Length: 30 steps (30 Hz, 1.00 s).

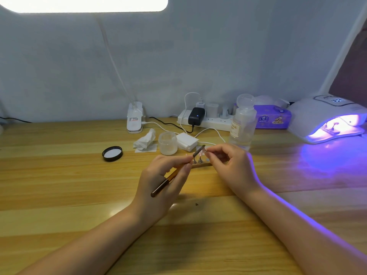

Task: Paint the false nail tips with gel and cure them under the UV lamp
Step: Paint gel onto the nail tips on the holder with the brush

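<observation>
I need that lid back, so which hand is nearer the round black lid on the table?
Left. The left hand, gripping the brush, is just right of the round black lid; the right hand lies farther right.

Two bare forearms come up from the bottom edge, one from each lower corner, and no sleeve shows on either. No watch, no bracelet, no band at either wrist. The left hand (162,181) wears no ring and no glove; its nails look short and plain, though they are small and a bit soft in focus. The right hand (232,167) is just as bare, fingers unadorned, nails hard to read. A violet-blue rim of light runs along the outer edge of the right hand and all down that forearm. The left arm carries only warm, even light, with a soft shadow beneath it.
</observation>
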Each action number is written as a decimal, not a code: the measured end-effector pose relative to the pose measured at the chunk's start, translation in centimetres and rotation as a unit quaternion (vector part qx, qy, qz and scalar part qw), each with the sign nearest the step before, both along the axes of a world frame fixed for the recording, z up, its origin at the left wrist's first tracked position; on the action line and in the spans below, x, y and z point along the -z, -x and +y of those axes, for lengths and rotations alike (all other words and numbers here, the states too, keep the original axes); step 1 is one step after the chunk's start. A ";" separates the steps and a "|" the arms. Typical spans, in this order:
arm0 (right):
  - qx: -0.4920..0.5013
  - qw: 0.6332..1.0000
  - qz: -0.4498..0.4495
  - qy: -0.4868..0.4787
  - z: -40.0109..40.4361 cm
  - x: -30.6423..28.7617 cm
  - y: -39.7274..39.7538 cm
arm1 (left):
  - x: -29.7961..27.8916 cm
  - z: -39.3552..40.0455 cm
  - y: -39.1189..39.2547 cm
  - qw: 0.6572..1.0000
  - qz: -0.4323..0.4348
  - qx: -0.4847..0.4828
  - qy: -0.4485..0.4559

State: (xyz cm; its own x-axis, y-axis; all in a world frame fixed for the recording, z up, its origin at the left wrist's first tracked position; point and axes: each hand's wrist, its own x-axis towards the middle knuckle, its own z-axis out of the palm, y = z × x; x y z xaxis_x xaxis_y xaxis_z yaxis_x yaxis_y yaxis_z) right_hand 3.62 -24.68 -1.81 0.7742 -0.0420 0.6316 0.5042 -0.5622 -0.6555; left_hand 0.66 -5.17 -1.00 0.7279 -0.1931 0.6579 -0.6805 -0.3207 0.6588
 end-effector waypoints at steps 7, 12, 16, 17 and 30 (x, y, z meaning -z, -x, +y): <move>0.012 1.000 0.002 -0.011 0.0 0.0 -0.1 | -0.1 0.2 0.3 1.000 0.009 -0.002 0.008; -0.006 1.000 -0.001 -0.016 0.1 0.1 -0.1 | -0.2 0.0 0.2 0.998 0.046 0.000 0.036; -0.017 1.000 0.009 -0.024 0.0 0.2 -0.1 | -0.2 0.0 0.2 0.998 0.059 0.014 0.036; -0.018 0.999 0.012 -0.029 0.0 0.2 -0.1 | -0.2 0.1 0.3 0.997 0.057 0.019 0.039; -0.060 0.995 0.054 -0.060 0.2 -0.4 0.4 | 0.0 0.1 -0.1 0.995 0.076 0.011 0.068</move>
